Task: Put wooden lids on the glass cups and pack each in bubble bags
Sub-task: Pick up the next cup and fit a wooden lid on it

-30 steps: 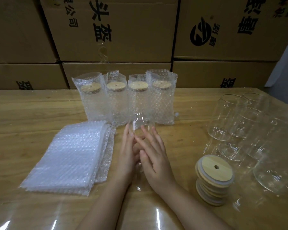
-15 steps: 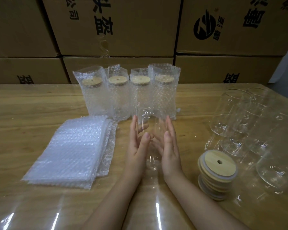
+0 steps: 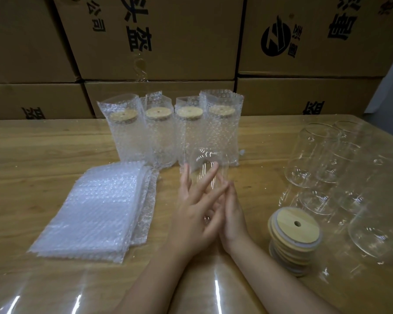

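Here, glossy wooden table (image 3: 36,150), cardboard boxes (image 3: 179,41) behind, straight-fingered hands (image 3: 192,220) (image 3: 233,219) sandwiching glass cup (image 3: 210,158)

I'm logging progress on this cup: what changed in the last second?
The left hand swung its straight fingers across the glass cup toward the right hand; half a second ago the palms flanked it, apart. The cup stays pressed between flat hands, lidless. Bagged cups, bubble bags, lid stack and bare cups have not moved.

Bare left forearm (image 3: 145,282), bare right forearm (image 3: 270,270), left grip (image 3: 191,220), right grip (image 3: 233,220), slender fingers (image 3: 210,177), bare wrists (image 3: 168,252)
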Demonstrator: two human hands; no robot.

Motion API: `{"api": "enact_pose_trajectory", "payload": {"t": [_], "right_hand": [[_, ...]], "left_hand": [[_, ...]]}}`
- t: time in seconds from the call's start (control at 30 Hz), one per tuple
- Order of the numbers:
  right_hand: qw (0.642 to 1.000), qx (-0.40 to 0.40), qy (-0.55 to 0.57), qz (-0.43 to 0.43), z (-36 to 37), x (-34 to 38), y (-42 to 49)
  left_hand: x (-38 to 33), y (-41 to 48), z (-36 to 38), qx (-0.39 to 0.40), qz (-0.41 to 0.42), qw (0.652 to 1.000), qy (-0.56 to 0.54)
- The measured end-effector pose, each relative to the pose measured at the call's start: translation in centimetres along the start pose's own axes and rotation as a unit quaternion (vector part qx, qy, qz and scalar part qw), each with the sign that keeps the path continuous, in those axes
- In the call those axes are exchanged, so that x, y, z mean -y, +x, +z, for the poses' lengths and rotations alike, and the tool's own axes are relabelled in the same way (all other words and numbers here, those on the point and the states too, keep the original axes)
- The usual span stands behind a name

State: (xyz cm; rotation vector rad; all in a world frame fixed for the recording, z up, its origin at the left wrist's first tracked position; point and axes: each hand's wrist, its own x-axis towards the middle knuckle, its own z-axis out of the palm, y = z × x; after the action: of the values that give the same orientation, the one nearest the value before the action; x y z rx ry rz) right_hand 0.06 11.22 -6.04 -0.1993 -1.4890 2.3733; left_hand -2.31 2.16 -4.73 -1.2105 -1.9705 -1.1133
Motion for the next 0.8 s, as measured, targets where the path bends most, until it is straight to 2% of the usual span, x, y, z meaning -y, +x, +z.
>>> {"api": "enact_pose_trajectory", "payload": {"t": [0.1, 0.2, 0.27, 0.4, 0.47, 0.5, 0.6, 0.67, 0.73, 0.77, 0.8], "right_hand": [[0.999, -0.025, 0.031, 0.011, -0.2, 0.0, 0.2], [0.998, -0.046, 0.031, 0.000, -0.1, 0.0, 0.3], [0.999, -0.035, 0.003, -0.016, -0.1, 0.0, 0.1], [0.998, -0.017, -0.040, -0.037, 0.1, -0.1, 0.0], [0.999, -0.019, -0.014, -0.031, 0.1, 0.1, 0.2], [0.999, -0.021, 0.014, -0.028, 0.1, 0.2, 0.3], [0.997, -0.051, 0.037, -0.036, -0.3, 0.5, 0.3], [0.997, -0.065, 0.038, -0.029, -0.3, 0.4, 0.1], [0.996, -0.078, 0.024, -0.032, -0.2, 0.2, 0.0], [0.995, -0.087, 0.003, -0.046, -0.1, 0.2, 0.0], [0.993, -0.094, -0.019, -0.062, 0.1, 0.2, -0.1]], "left_hand": [[-0.1, -0.1, 0.2, 0.033, -0.030, 0.999, 0.027], [-0.3, -0.2, 0.2, 0.011, -0.123, 0.992, -0.020], [-0.4, 0.1, -0.1, -0.012, -0.190, 0.977, -0.097], [0.2, 0.3, -1.0, -0.025, -0.276, 0.918, -0.284], [0.5, 0.3, -1.3, 0.003, -0.336, 0.874, -0.351], [0.6, 0.4, -1.5, 0.013, -0.367, 0.838, -0.403], [1.8, 0.7, -2.8, 0.035, -0.457, 0.678, -0.574], [3.0, 0.6, -4.1, 0.057, -0.506, 0.607, -0.610], [3.9, 0.7, -4.9, 0.048, -0.545, 0.575, -0.609], [4.3, 0.7, -4.9, 0.022, -0.557, 0.575, -0.598], [4.5, 0.7, -4.8, -0.011, -0.562, 0.593, -0.577]]}}
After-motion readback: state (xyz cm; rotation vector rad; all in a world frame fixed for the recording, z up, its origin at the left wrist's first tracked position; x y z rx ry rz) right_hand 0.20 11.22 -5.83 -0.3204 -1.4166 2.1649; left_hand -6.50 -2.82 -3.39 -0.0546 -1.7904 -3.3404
